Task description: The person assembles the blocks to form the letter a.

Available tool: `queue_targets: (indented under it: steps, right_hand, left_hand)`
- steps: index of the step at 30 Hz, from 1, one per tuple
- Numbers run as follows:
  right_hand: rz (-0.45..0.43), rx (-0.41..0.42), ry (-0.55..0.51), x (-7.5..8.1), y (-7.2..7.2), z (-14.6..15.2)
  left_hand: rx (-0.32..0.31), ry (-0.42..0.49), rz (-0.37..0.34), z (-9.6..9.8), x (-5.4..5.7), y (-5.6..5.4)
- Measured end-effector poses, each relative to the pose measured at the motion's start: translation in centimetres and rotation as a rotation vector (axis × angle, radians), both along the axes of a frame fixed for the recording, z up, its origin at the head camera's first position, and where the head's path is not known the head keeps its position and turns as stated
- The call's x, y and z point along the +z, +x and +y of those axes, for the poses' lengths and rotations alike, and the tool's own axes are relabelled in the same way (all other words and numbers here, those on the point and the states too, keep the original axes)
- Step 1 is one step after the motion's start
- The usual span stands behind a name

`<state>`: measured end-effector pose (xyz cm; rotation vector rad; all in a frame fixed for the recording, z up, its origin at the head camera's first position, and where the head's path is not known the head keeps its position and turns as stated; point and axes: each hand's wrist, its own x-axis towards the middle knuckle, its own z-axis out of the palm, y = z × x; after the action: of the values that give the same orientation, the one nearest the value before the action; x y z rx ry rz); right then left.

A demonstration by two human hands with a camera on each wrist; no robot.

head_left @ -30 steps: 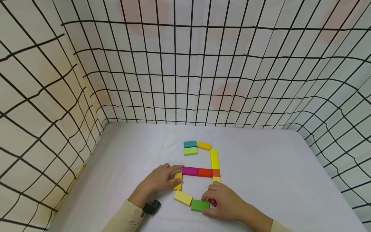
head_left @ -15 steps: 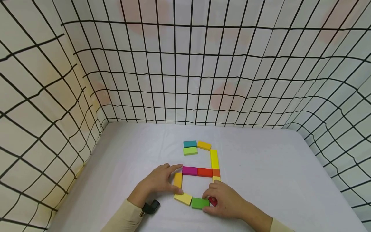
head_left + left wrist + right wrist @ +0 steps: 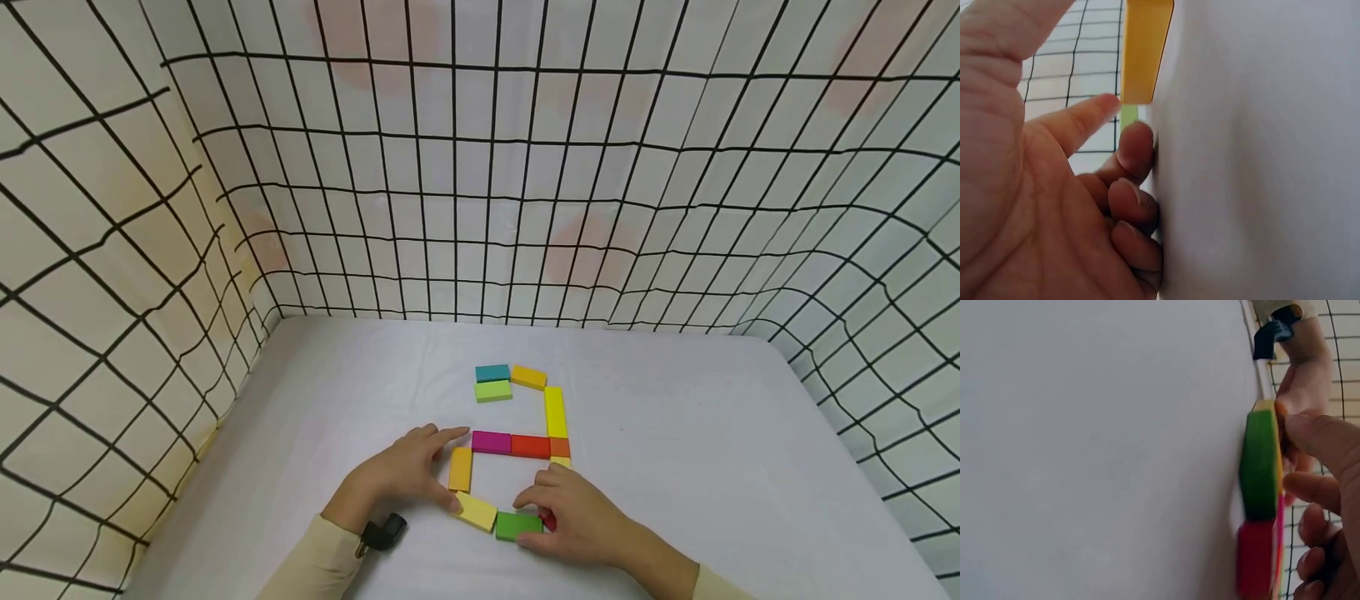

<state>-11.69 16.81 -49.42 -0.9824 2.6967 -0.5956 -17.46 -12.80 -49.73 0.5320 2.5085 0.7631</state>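
In the head view, flat coloured blocks form an outline on the white table. My left hand (image 3: pixel 405 467) is at its left side, index finger stretched toward the magenta block (image 3: pixel 491 442) and thumb at the corner of the pale yellow block (image 3: pixel 476 512). Between them lies an orange-yellow block (image 3: pixel 461 469). My right hand (image 3: pixel 581 518) hovers over the near right corner, thumb at the edge of the green block (image 3: pixel 519 526) and index finger bent above it. A crimson block (image 3: pixel 1255 559) adjoins the green one, mostly hidden under this hand in the head view.
Red (image 3: pixel 530 447), orange (image 3: pixel 559 447) and long yellow (image 3: pixel 555 411) blocks continue the outline on the right. Farther back are an amber block (image 3: pixel 528 377), a teal block (image 3: pixel 492 373) and a lime block (image 3: pixel 493 391). Black netting (image 3: pixel 491 200) over white cloth surrounds the table (image 3: pixel 675 417).
My left thumb has moved from the orange-yellow block down to the pale yellow one. The green block has shifted slightly away from me, and my right index finger has drawn back a little from it.
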Motion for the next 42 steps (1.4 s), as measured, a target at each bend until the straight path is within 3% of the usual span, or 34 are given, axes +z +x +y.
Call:
queue_targets:
  steps: [4, 11, 22, 32, 42]
  right_hand:
    - [0.035, 0.038, 0.033, 0.1, -0.2, -1.6]
    - [-0.052, 0.041, 0.071, 0.5, -0.4, -3.0]
    - [-0.084, 0.022, 0.094, 0.6, -0.2, -3.2]
    - [0.004, 0.025, 0.073, 0.6, 0.0, -1.8]
    - [-0.058, -0.019, 0.091, 0.7, 0.0, -0.7]
  left_hand:
    - [-0.011, 0.042, -0.006, -0.3, -0.1, -0.1]
    - [-0.032, 0.056, 0.007, -0.1, -0.1, -0.2]
    - [-0.019, 0.032, 0.006, 0.1, 0.1, -0.2]
    - [-0.028, 0.052, 0.050, 0.1, -0.1, -0.2]
    - [-0.004, 0.106, 0.033, -0.2, -0.2, -0.2]
